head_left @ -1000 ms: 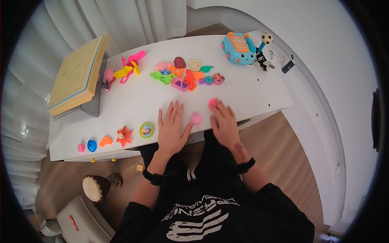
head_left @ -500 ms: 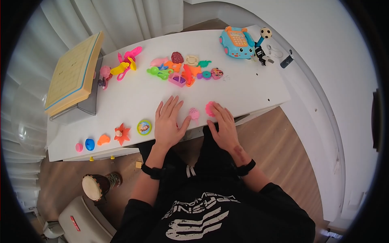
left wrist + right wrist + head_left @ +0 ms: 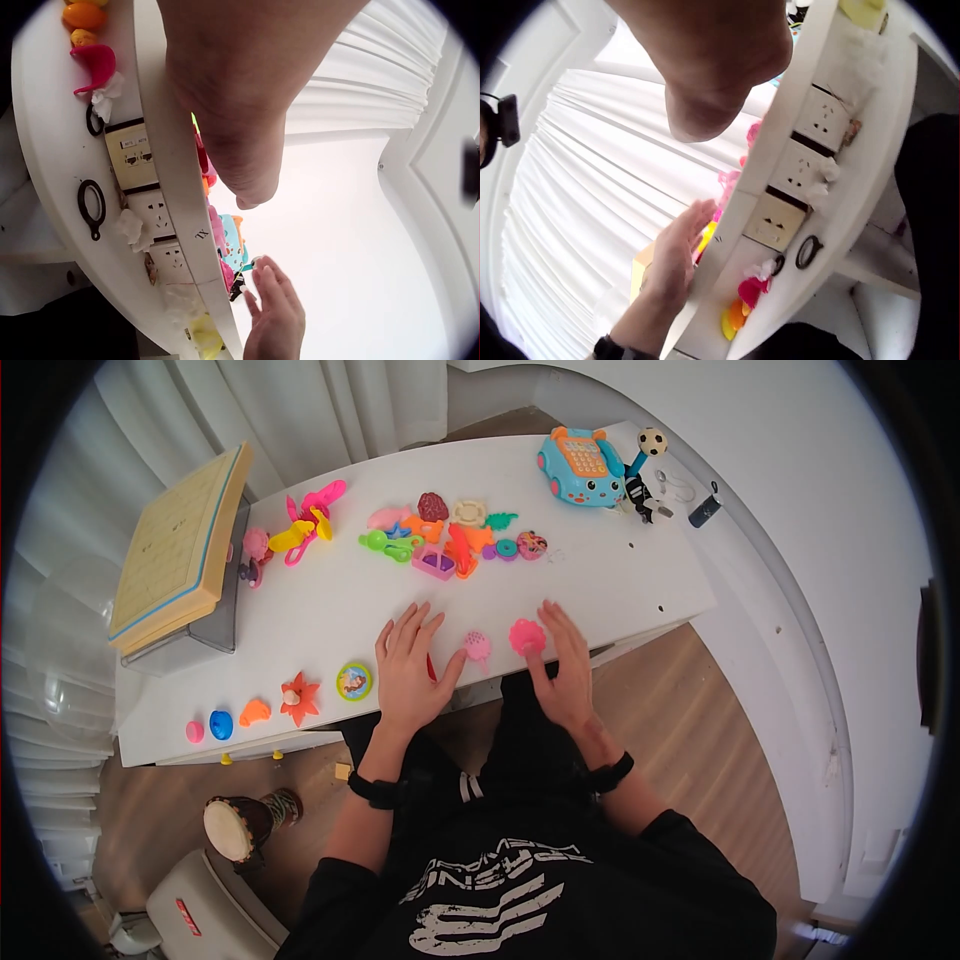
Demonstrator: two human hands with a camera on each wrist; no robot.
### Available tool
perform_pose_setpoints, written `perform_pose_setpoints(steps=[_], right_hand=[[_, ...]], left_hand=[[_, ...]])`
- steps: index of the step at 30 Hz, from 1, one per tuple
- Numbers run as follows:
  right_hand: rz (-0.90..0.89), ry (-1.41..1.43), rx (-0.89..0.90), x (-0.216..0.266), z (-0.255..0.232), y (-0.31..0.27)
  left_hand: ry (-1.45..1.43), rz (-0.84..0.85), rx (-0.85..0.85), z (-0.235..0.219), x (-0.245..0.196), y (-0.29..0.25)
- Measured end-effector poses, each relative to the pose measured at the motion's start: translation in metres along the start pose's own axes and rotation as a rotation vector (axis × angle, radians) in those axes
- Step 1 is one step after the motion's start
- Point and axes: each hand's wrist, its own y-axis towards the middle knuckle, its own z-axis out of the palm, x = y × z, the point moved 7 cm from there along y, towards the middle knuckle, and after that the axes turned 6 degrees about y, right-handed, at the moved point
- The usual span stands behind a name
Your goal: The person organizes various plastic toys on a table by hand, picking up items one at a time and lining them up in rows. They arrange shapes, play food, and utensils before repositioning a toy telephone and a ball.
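Note:
In the head view my left hand (image 3: 408, 678) lies spread over the front edge of the white table (image 3: 330, 595). A red item (image 3: 431, 668), mostly hidden, shows between its thumb and index finger. Just beyond the thumb tip sits a light pink speckled toy (image 3: 477, 646). My right hand (image 3: 567, 675) has its fingers straight and held together. Its thumb overlaps the lower edge of a bright pink scalloped toy (image 3: 527, 637), which lies flat. Neither hand grips anything. Both wrist views mostly show the forearm and the table's front.
Leftward along the front edge run a round green-rimmed toy (image 3: 354, 682), an orange leaf-shaped piece (image 3: 299, 698) and several small pieces. Colourful toys (image 3: 434, 562) lie mid-table. A toy phone (image 3: 584, 470) stands at the back right, a yellow-lidded box (image 3: 180, 550) at the left.
My right fingers have shifted right, off the bright pink scalloped toy, so more of it shows. The red item beside my left thumb has come into sight. My left hand stays almost in place.

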Motion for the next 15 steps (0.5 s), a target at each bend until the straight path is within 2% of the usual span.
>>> perform_pose_setpoints(steps=[3, 6, 8, 9, 11, 15], right_hand=[[-0.013, 0.028, -0.067, 0.000, -0.017, 0.042], [0.018, 0.043, 0.015, -0.016, -0.008, 0.089], [0.034, -0.100, 0.060, -0.046, 0.009, 0.107], [0.027, -0.094, 0.060, -0.057, 0.014, 0.110], [0.071, -0.231, 0.310, -0.082, 0.035, 0.108], [0.087, -0.298, 0.281, -0.083, 0.019, 0.086]], left_hand=[[-0.001, 0.010, 0.011, 0.002, -0.002, 0.000], [0.006, 0.016, 0.010, 0.002, -0.002, -0.001], [0.013, 0.011, -0.002, 0.000, -0.001, 0.000], [0.001, 0.004, 0.000, 0.000, -0.001, 0.000], [-0.002, -0.014, -0.004, -0.002, 0.001, -0.001], [-0.027, -0.023, -0.019, -0.004, 0.002, 0.000]])
